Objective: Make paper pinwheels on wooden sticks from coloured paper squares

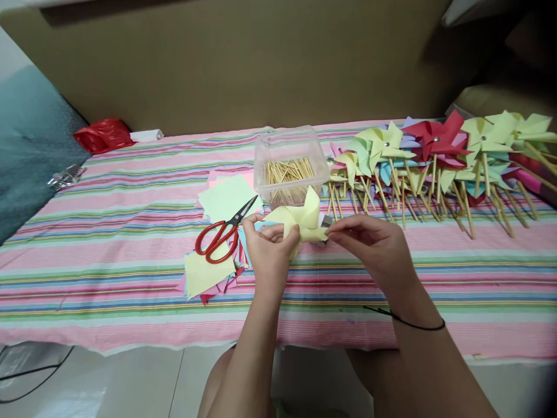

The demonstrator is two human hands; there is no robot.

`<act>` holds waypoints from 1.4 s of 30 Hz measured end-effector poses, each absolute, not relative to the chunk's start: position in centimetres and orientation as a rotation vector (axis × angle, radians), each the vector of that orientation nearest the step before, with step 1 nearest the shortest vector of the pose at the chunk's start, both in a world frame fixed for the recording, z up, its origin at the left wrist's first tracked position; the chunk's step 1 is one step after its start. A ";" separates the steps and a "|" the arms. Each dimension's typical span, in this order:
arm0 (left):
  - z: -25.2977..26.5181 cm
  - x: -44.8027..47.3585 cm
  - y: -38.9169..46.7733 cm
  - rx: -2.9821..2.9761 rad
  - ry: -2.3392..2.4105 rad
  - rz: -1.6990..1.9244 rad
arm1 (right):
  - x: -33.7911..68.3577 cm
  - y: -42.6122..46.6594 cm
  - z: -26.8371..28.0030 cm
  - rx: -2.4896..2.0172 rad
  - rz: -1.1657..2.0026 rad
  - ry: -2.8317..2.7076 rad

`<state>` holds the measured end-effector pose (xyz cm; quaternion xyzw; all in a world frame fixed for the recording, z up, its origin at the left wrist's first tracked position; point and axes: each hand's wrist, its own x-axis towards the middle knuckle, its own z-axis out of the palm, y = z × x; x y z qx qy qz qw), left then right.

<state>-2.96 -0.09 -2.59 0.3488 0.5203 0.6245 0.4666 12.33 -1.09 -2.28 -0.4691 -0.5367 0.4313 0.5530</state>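
Note:
A pale yellow paper pinwheel (304, 217), its blades folded in, is held up over the striped cloth. My left hand (272, 249) is closed on it, the thumb pressing on the paper from the near side. At the paper's right tip, my right hand (369, 241) pinches with thumb and forefinger. Just behind that tip shows a small grey and white item (325, 221), mostly hidden. Red-handled scissors (224, 232) lie left of my left hand, on stacks of coloured paper. Pale green sheets (226, 197) and a yellow sheet (209, 273) top these stacks.
Behind my hands stands a clear plastic box (291, 142) with many short wooden sticks (289, 171). Finished pinwheels on sticks (437, 142) crowd the right side. A red plastic bag (104, 136) lies far left on the striped cloth (130, 261), near a crumpled clear wrapper (66, 176).

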 end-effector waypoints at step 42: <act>-1.7 -1.5 -1.0 0.908 1.074 1.570 | 10.6 0.0 -3.0 -1.031 0.761 -1.391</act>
